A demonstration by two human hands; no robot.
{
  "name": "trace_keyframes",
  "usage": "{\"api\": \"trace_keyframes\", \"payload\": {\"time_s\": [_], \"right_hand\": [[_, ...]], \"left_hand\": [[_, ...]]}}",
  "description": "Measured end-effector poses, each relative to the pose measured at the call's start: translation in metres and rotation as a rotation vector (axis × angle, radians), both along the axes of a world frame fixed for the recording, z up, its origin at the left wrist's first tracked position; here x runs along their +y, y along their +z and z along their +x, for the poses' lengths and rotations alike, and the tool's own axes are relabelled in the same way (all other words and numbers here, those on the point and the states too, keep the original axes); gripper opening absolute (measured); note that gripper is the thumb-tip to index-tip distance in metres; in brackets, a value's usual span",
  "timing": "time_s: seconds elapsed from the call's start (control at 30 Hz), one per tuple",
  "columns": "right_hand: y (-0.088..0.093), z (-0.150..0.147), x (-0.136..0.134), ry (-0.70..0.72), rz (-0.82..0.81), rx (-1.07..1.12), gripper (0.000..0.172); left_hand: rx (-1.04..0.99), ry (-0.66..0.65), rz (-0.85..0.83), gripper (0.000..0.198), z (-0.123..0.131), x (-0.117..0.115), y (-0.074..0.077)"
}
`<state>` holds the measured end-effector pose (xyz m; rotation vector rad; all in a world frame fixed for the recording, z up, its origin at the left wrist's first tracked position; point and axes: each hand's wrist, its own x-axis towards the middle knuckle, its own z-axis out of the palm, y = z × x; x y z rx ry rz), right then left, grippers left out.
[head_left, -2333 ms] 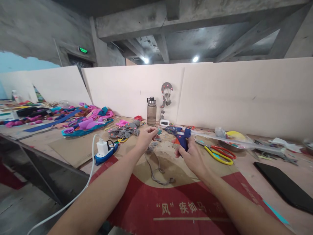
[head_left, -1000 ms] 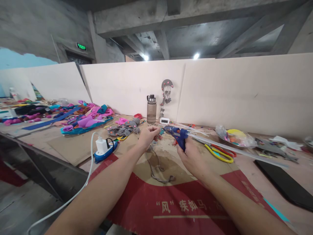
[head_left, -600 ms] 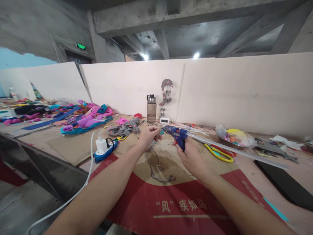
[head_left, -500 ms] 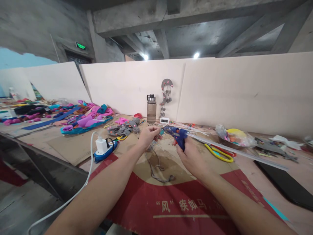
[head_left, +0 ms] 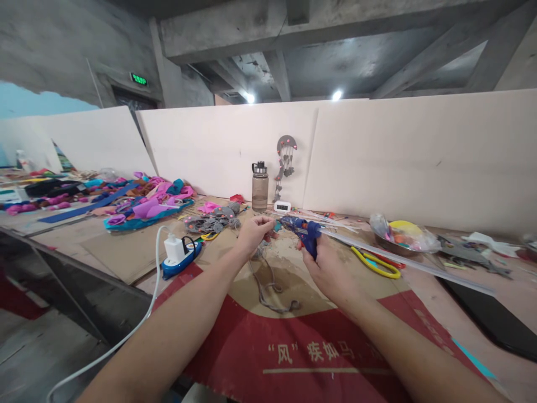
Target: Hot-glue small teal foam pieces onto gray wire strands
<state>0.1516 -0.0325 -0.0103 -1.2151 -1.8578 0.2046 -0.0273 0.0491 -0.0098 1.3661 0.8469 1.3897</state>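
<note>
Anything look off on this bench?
Two things. The glue stick juts far out behind the glue gun, its tail crossing the far edge of the phone in this view: awkwardly long. And the cardboard has a pale, rough patch beside the gun; peeled or glue-crusted, can't tell.

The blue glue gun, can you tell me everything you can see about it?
The glue gun looks like blue plastic, with a small pale mark on its side. Its handle points down, wrapped by the person's right grip, and its nozzle points left. A long, see-through glue stick comes out of its back. The tip is right by a small teal piece in the left grip; I can't tell if they touch.
</note>
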Motion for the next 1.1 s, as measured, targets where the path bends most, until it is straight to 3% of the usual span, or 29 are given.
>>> {"api": "trace_keyframes", "payload": {"time_s": [1.1], "right_hand": [[-0.0024,-0.0002,-0.0005,-0.044,0.035,-0.073,0.017]], "left_hand": [[0.057,0.033,0.012,0.030,-0.0004,-0.0031,0.0022]]}}
